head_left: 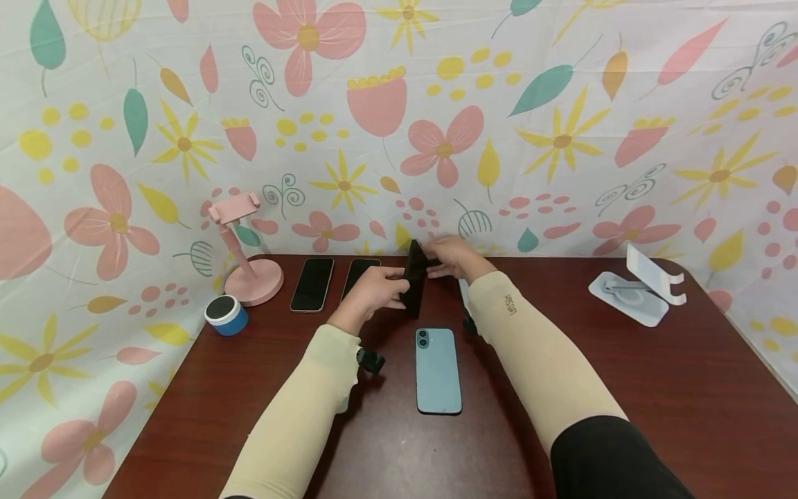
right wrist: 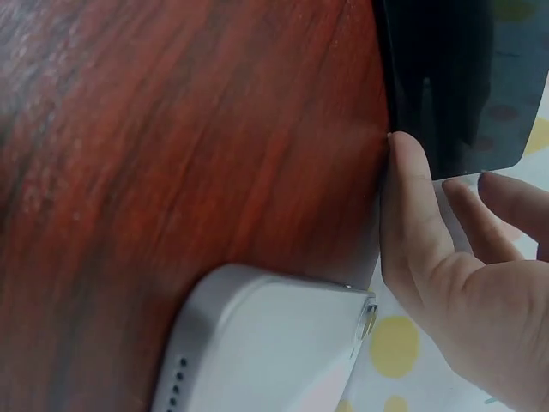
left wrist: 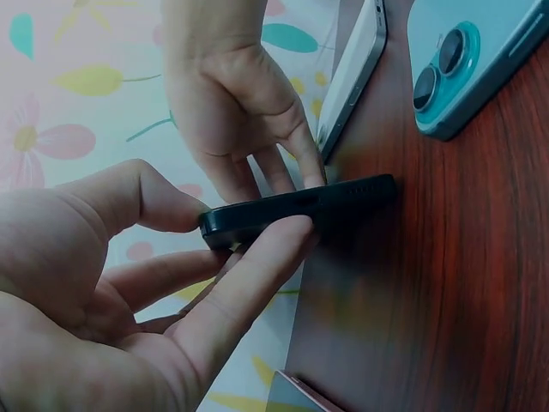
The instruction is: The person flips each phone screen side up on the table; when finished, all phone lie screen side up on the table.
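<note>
A black phone (head_left: pixel 413 281) stands upright on edge near the back of the table. My left hand (head_left: pixel 377 287) pinches it from the left, thumb and fingers on its sides in the left wrist view. On the other side is my right hand (head_left: pixel 458 256); in the right wrist view its extended fingers (right wrist: pixel 412 176) touch the phone's edge near a corner. A light blue phone (head_left: pixel 438 374) lies back up in front of the hands. Beside my right wrist lies a white phone (right wrist: pixel 274 343), mostly hidden by the sleeve in the head view.
Left of my hands lie two dark-screened phones (head_left: pixel 312 285), the second partly covered by my left hand. A pink phone stand (head_left: pixel 253 281) and a small blue round container (head_left: pixel 226 315) are farther left. At right stands a white folding stand (head_left: pixel 630 298). A patterned cloth backs the table.
</note>
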Available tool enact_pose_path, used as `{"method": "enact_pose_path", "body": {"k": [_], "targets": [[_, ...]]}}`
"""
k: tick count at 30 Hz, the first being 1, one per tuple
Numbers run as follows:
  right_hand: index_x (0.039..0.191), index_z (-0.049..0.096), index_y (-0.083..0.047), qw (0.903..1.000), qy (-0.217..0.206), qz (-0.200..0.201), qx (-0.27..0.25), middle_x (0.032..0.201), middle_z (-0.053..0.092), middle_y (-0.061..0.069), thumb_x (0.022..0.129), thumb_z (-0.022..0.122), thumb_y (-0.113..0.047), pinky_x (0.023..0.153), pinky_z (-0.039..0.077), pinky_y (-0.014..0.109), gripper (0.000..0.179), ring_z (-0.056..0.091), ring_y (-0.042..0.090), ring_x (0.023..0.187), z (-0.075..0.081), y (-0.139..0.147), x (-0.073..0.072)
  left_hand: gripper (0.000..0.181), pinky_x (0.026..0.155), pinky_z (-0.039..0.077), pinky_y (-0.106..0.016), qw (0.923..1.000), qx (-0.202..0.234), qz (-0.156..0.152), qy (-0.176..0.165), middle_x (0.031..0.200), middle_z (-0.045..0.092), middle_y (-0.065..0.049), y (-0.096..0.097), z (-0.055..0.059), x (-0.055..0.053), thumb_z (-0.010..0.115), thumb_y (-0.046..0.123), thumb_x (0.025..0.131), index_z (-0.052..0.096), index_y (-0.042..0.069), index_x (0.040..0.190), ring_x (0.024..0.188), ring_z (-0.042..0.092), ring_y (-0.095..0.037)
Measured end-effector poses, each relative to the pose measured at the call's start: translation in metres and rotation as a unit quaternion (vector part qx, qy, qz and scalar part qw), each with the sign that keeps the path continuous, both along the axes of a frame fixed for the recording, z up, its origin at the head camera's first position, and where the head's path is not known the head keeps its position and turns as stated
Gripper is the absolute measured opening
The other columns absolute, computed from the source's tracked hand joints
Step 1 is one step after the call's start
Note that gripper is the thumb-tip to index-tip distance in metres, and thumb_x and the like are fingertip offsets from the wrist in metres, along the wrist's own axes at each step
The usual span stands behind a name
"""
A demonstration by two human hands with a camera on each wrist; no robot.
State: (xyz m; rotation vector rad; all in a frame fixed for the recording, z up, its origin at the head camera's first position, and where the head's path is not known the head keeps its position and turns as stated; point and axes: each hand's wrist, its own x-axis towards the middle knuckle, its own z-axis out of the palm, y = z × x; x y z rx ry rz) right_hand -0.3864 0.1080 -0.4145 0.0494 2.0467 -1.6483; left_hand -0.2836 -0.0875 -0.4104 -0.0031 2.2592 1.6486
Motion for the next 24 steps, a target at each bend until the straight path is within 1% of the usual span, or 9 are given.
{"method": "enact_pose_path", "body": {"k": [2, 5, 8, 12, 17, 20, 22, 24], "targets": [[0.160, 0.045, 0.001, 1.0000, -0.004, -0.006, -0.004, 0.168, 0.040, 0.027, 0.114, 0.047, -0.017, 0.116, 0.053, 0.053, 0.049, 0.054, 0.050, 0.143, -0.0014, 0.0002, 0.0003, 0.058, 0.089, 0.066, -0.037, 1.0000, 0.000, 0.003, -0.003, 0.152, 0.061, -0.023, -0.0007, -0.0001, -0.0003, 0.058, 0.012, 0.102, 0.051, 0.002, 0.158, 0.127, 0.071, -0.040], [0.159, 0.047, 0.002, 1.0000, -0.007, 0.001, -0.003, 0.169, 0.038, 0.026, 0.113, 0.046, -0.012, 0.117, 0.052, 0.053, 0.048, 0.052, 0.050, 0.145, -0.0023, 0.0006, 0.0001, 0.057, 0.089, 0.066, -0.036, 1.0000, -0.001, 0.007, -0.006, 0.151, 0.061, -0.023, -0.0017, -0.0004, -0.0007, 0.058, 0.012, 0.102, 0.052, 0.001, 0.157, 0.127, 0.071, -0.040], [0.159, 0.047, 0.001, 0.9999, -0.010, 0.006, 0.001, 0.169, 0.040, 0.024, 0.112, 0.048, -0.010, 0.116, 0.052, 0.052, 0.048, 0.052, 0.050, 0.145, -0.0022, 0.0004, -0.0008, 0.055, 0.089, 0.066, -0.036, 1.0000, -0.005, 0.006, -0.004, 0.152, 0.061, -0.024, -0.0026, -0.0011, -0.0011, 0.057, 0.012, 0.103, 0.051, -0.001, 0.157, 0.128, 0.070, -0.039], [0.158, 0.049, 0.000, 0.9998, -0.007, 0.007, 0.018, 0.166, 0.044, 0.024, 0.111, 0.052, -0.009, 0.114, 0.054, 0.051, 0.048, 0.054, 0.049, 0.143, -0.0015, 0.0009, -0.0013, 0.054, 0.090, 0.065, -0.038, 0.9999, -0.015, 0.005, -0.001, 0.155, 0.057, -0.025, -0.0033, -0.0027, -0.0024, 0.056, 0.012, 0.104, 0.051, -0.003, 0.156, 0.129, 0.069, -0.039], [0.157, 0.051, 0.000, 0.9987, 0.006, 0.018, 0.047, 0.162, 0.048, 0.025, 0.109, 0.056, -0.007, 0.112, 0.055, 0.051, 0.049, 0.056, 0.048, 0.141, 0.0008, 0.0014, 0.0013, 0.052, 0.095, 0.064, -0.042, 0.9995, -0.028, 0.006, -0.009, 0.159, 0.054, -0.025, -0.0034, -0.0063, -0.0033, 0.055, 0.010, 0.106, 0.051, -0.004, 0.156, 0.131, 0.067, -0.038], [0.158, 0.049, -0.001, 0.9971, 0.016, 0.032, 0.068, 0.160, 0.050, 0.026, 0.108, 0.058, -0.006, 0.112, 0.056, 0.050, 0.051, 0.056, 0.047, 0.142, 0.0023, 0.0015, 0.0042, 0.051, 0.096, 0.063, -0.042, 0.9991, -0.042, 0.003, -0.006, 0.160, 0.052, -0.026, -0.0024, -0.0071, -0.0025, 0.054, 0.009, 0.107, 0.050, -0.005, 0.156, 0.131, 0.068, -0.038], [0.159, 0.048, -0.001, 0.9956, 0.023, 0.042, 0.080, 0.159, 0.052, 0.026, 0.108, 0.058, -0.005, 0.111, 0.057, 0.050, 0.053, 0.056, 0.047, 0.143, 0.0029, 0.0015, 0.0056, 0.050, 0.095, 0.064, -0.042, 0.9984, -0.056, 0.001, 0.002, 0.160, 0.052, -0.027, -0.0017, -0.0076, -0.0023, 0.053, 0.009, 0.108, 0.050, -0.006, 0.155, 0.128, 0.070, -0.038], [0.160, 0.047, -0.001, 0.9941, 0.029, 0.049, 0.092, 0.158, 0.053, 0.026, 0.107, 0.059, -0.005, 0.110, 0.057, 0.049, 0.054, 0.055, 0.046, 0.144, 0.0028, 0.0014, 0.0058, 0.048, 0.093, 0.064, -0.041, 0.9967, -0.080, -0.001, 0.014, 0.159, 0.053, -0.027, -0.0009, -0.0078, -0.0023, 0.053, 0.009, 0.109, 0.052, -0.005, 0.154, 0.123, 0.073, -0.036]]}}
